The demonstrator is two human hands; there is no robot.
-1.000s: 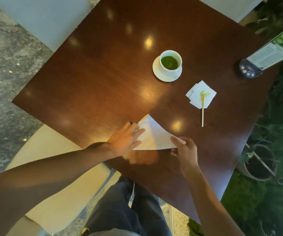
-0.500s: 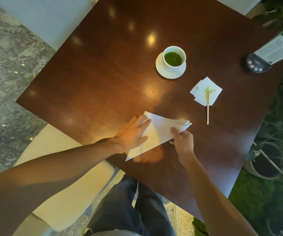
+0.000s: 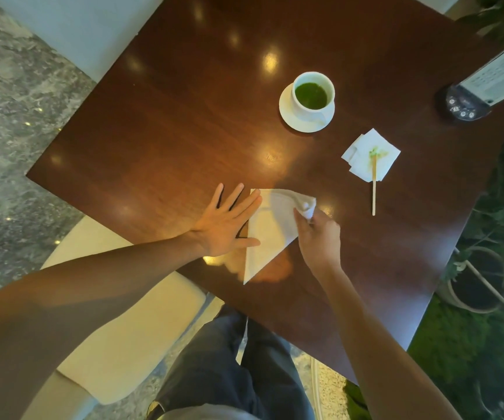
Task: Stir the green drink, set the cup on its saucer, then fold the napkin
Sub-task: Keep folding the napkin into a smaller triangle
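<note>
**Fingers pinch napkin corner, other hand pins the sheet**

Head view. Fingers of the right hand are closed together on one bunched corner of the white napkin, lifted slightly off the wood at centre frame. Left hand lies flat, palm down, fingers spread apart; its index finger and thumb touch the napkin's left edge, the rest of the hand rests on the table. Nothing is gripped by it.

Napkin: folded into a triangle-like shape, long point aimed toward the lower edge of the frame, near the table's near edge. Upper right part curls over toward the pinching fingers.

Cup, white, holds green drink; it sits upright on its white saucer, upper centre-right of the frame, well apart from the napkin.

Right of centre: a second, smaller napkin with a green stain, and a wooden stir stick lying with its upper end on that stain, lower end on bare wood.

Upper right corner: a menu stand with a dark base at the table's edge.

Lower frame: dark trousers, cream seat.
</note>
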